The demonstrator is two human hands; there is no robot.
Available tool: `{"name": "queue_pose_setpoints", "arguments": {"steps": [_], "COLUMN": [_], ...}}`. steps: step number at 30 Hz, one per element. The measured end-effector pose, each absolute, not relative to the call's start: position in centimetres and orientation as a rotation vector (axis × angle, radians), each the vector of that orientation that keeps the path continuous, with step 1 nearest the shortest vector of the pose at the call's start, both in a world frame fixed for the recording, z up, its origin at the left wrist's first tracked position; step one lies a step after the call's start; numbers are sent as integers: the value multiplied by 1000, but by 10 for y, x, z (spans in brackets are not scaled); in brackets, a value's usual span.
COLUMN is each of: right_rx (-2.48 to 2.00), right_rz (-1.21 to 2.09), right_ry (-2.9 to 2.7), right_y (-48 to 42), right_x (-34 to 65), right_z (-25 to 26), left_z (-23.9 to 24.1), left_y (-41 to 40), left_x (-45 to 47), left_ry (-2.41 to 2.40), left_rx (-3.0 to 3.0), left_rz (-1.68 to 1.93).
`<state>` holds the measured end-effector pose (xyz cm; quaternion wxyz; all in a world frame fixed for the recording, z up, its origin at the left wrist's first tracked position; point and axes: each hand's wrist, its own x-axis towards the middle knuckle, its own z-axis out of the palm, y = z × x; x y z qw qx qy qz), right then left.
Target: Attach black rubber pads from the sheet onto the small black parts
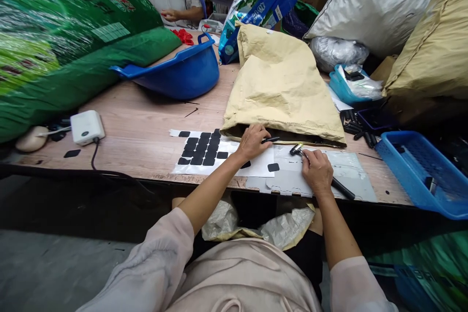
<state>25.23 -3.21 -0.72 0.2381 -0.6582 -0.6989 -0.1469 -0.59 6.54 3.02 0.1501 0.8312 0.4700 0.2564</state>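
So the thing that matters here is the gap between two small items; the left hand pinches a thin black piece, and the right hand is wrapped around a small hammer; both grips are grasping something, basically.

The black piece sticks out from the left grip toward three o'clock, long axis close to nine-to-three; the hammer head sits just past its tip, between three and four o'clock from it, near but not touching; the hammer's long axis runs about ten to four, head poking out past the right fingers at ten, handle trailing out under the palm at four; so the right hand is the nearer one to the head, held pretty high up the shaft.

Looks-wise, the hammer has a dark, stubby head with a shiny metal bit and a plain black handle; the black piece is slim and dark, too small to make out more, tbh.

The hammer is over a greyish sheet on the tabletop; a tan sack lies at twelve o'clock from the hands, mouth toward six; rows of black rounded pads sit on white paper off toward nine.
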Motion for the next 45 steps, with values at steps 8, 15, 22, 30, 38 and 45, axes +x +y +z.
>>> {"name": "queue_pose_setpoints", "arguments": {"steps": [8,15,22,30,38,45], "right_rx": [-1803,-1741,-1462,-1395,-1458,-1488], "right_rz": [-398,-362,-117,-17,-30,-61], "right_ry": [-1892,-1918,-1853,-1890,-1939,-1896], "right_y": [-31,-30,-46,-61,-61,-64], "right_x": [253,259,220,184,179,186], "right_z": [-9,-4,26,32,26,28], "left_z": [14,8,6,4,1,2], "left_y": [26,29,29,29,31,31], "left_x": [-17,-13,-12,-11,-11,-11], "left_ry": [1161,1207,1205,1186,1185,1198], "left_rx": [2198,2075,2040,2018,2043,2026], "left_rz": [624,669,696,720,721,718]}}
